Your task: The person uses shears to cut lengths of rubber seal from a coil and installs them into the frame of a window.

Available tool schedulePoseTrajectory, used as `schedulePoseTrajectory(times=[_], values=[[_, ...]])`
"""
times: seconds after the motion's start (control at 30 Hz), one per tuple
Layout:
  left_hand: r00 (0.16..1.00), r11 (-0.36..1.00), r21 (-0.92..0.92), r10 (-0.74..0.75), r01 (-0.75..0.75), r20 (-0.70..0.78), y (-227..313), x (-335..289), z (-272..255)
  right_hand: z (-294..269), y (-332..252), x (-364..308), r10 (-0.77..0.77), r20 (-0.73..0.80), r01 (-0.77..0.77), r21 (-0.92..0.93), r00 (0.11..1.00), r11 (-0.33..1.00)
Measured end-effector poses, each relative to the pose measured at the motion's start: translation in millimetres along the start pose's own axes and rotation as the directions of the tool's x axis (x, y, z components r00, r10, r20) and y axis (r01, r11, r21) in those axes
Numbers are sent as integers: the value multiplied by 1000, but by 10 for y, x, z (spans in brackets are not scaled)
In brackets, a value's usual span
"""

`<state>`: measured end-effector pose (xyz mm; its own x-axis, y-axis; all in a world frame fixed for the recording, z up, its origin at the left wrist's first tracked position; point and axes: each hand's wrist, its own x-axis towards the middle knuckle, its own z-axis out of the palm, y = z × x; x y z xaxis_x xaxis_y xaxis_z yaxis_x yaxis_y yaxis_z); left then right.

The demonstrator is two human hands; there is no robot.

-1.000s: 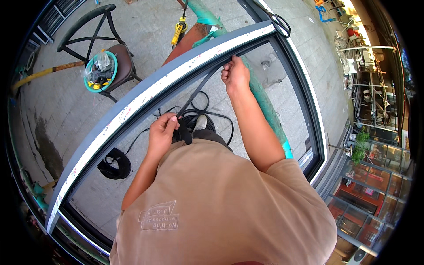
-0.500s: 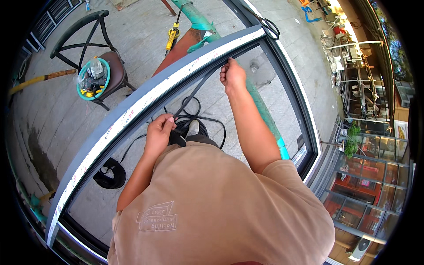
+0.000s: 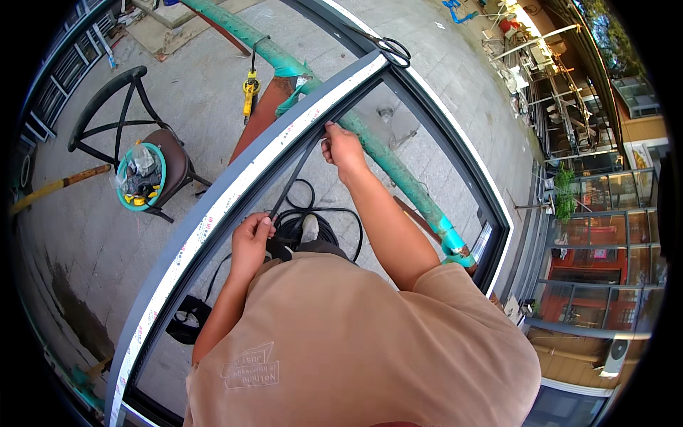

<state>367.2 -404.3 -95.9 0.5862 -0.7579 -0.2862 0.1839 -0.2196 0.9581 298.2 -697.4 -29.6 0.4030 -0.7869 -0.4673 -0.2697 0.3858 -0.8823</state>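
A black rubber sealing strip (image 3: 294,175) runs taut between my two hands, just inside the long side of a grey window frame (image 3: 235,186) with white protective film. My right hand (image 3: 343,151) pinches the strip at the frame's inner groove, a short way from the far corner. Lower down, my left hand (image 3: 249,245) holds the same strip between thumb and fingers. Its slack drops to a loose black coil (image 3: 324,231) on the ground by my shoe. A pair of black-handled scissors (image 3: 395,53) rests across the frame's far corner.
Green-wrapped pipe (image 3: 388,160) passes beneath the frame, with a yellow power tool (image 3: 250,92) hanging by its cord beside it. At left stands a chair (image 3: 171,146) bearing a teal basin (image 3: 162,174) of small parts. A black bag-like item (image 3: 186,320) lies below my left forearm.
My right hand has moved along the frame away from the far corner, toward my left hand. The strip's span between the hands is shorter. The view has shifted slightly.
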Motion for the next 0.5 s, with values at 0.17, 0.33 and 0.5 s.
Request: schedulePoseTrajectory(times=[0.17, 0.33, 0.5], values=[[1000, 1000, -1, -5, 5, 23, 48, 33, -46, 4, 8, 73, -53, -3, 52, -87, 999, 995], [1000, 999, -48, -10, 11, 19, -3, 88, -24, 74, -21, -89, -78, -8, 77, -109, 997, 991], [997, 999, -49, -5, 9, 76, -55, 102, -31, 43, 78, -25, -102, -20, 99, -112, 995, 989]])
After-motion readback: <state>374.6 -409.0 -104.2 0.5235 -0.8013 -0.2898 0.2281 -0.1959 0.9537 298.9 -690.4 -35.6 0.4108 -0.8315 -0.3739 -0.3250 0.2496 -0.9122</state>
